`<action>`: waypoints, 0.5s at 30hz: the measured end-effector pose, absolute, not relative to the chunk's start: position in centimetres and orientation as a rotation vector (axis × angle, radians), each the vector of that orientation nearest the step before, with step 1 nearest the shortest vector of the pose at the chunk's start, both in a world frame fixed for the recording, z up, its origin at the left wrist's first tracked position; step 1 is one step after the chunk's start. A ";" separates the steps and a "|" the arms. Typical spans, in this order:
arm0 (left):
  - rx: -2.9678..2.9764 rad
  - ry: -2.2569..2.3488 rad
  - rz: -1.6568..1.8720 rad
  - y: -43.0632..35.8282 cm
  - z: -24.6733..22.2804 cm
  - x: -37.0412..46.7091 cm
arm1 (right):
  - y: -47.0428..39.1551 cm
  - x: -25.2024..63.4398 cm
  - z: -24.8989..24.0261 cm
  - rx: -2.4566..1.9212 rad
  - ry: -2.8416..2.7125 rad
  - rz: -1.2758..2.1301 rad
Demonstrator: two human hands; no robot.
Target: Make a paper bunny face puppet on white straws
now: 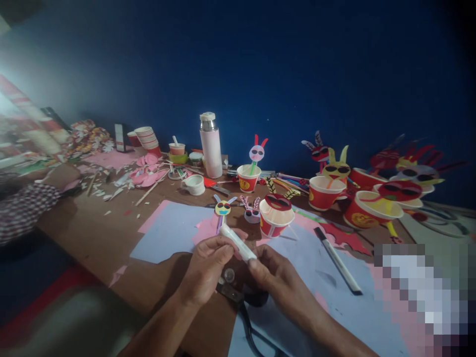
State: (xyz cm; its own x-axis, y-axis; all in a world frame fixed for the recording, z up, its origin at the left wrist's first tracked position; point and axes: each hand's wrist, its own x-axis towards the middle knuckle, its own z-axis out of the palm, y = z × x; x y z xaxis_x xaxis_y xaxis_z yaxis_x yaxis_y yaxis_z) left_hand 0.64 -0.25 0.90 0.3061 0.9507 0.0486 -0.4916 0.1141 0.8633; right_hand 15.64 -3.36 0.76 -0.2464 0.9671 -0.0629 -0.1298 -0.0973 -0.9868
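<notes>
a plain, deep blue wall (267, 59) rises behind the brown table (78, 233). pale glare (7, 94) washes the wall beyond the table's left end, fading to near-black at the far right. below the table's near left edge, a red strip (48, 302) borders a blurred grey-green area (100, 312).

Single head view, shot from the wearer's head, aimed forward and down; tabletop (74, 225) captured close across lower frame, blue wall (238, 59) faced in upper half.
</notes>
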 end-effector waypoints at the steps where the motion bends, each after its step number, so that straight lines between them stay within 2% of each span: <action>1: 0.916 0.603 1.140 -0.3 0.9 0.7 | -3.3 15.7 0.8 -1.050 -1.249 1.552; 5: 0.876 0.551 1.075 -0.5 0.9 0.8 | -3.2 15.7 0.7 -1.076 -1.295 1.662; 12: 0.896 0.621 1.147 -0.3 0.6 0.7 | -3.5 15.9 -0.3 -1.278 -1.388 1.203; 15: 0.898 0.619 1.127 -0.3 0.7 0.9 | -3.5 15.9 0.0 -1.143 -1.374 1.335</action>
State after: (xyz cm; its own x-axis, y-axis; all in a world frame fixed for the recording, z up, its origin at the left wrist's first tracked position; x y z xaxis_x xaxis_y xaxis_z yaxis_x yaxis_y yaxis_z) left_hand 0.85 -0.26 0.66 0.3296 0.9440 0.0153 -0.4929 0.1583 0.8556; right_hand 15.93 -3.51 0.00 -0.1896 0.9818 -0.0080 0.0362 -0.0012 -0.9993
